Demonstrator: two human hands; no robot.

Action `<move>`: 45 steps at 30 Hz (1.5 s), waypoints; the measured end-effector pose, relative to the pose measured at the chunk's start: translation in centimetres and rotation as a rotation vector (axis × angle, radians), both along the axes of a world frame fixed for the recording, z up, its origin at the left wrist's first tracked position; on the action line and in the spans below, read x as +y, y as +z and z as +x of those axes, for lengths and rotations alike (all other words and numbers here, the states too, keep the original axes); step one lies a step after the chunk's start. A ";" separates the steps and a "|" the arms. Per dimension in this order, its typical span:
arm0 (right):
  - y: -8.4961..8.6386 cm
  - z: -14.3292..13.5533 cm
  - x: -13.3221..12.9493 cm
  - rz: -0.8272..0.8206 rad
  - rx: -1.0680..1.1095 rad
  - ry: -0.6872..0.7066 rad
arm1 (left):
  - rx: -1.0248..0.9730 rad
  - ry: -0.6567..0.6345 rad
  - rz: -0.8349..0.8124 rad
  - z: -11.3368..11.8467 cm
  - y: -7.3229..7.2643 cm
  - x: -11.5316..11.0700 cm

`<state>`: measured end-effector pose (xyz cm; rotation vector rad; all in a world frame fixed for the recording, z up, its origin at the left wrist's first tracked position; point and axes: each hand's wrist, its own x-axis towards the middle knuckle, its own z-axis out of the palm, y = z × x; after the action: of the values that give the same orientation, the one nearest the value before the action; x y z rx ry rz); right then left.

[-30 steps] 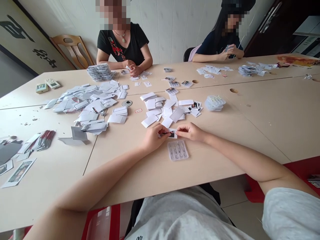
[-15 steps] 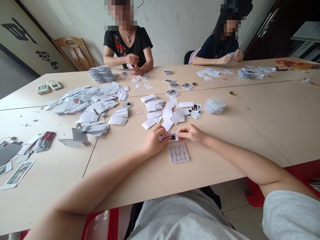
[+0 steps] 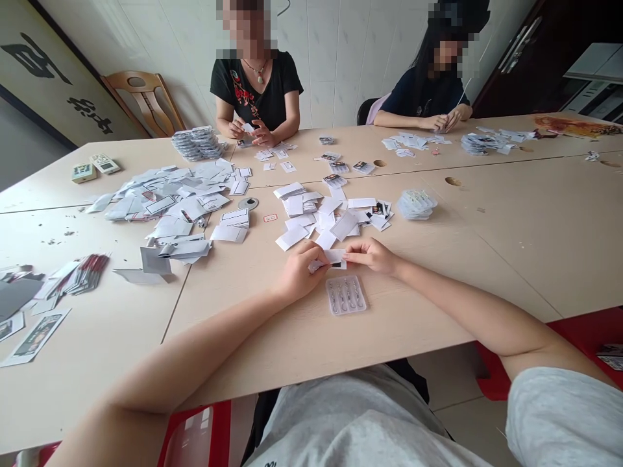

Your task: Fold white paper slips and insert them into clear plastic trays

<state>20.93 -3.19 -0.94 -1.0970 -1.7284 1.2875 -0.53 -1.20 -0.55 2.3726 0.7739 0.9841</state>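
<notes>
- Clear box (image 3: 350,312) with metal bits (image 3: 342,298): flat on the table (image 3: 253,350), close by, maybe so it's easy to see into.
- Left hand (image 3: 300,271) and right hand (image 3: 372,255): fingertips pinch a small card (image 3: 335,255) just past the box, one at each end, probably to keep it steady.
- Paper pile (image 3: 335,217): just beyond, likely for easy reach.

- A card (image 3: 335,257) is resting between the left hand (image 3: 302,271) and right hand (image 3: 374,256).
- Before them, a case (image 3: 346,295) is lying on the table (image 3: 467,224).
- Behind them, a paper pile (image 3: 326,217) is lying, a case stack (image 3: 417,205) to its right.
- A paper heap (image 3: 175,189) is lying left of the pile, a remote (image 3: 104,163) beyond its left end.
- Two people (image 3: 260,87) are sitting behind the table.
</notes>
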 end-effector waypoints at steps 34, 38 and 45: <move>0.1 -0.3 0.0 0.041 -0.012 -0.021 | -0.046 -0.098 -0.041 -0.1 0.1 -0.2; 0.2 -0.3 0.1 0.043 -0.003 -0.017 | -0.048 -0.107 -0.023 -0.1 0.2 -0.2; 0.1 -0.3 0.1 0.064 0.005 0.002 | -0.052 -0.176 0.032 -0.2 0.2 -0.2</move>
<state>20.64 -3.08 -0.86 -1.0552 -1.7553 1.2270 -0.76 -1.41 -0.32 2.3846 0.5226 0.9868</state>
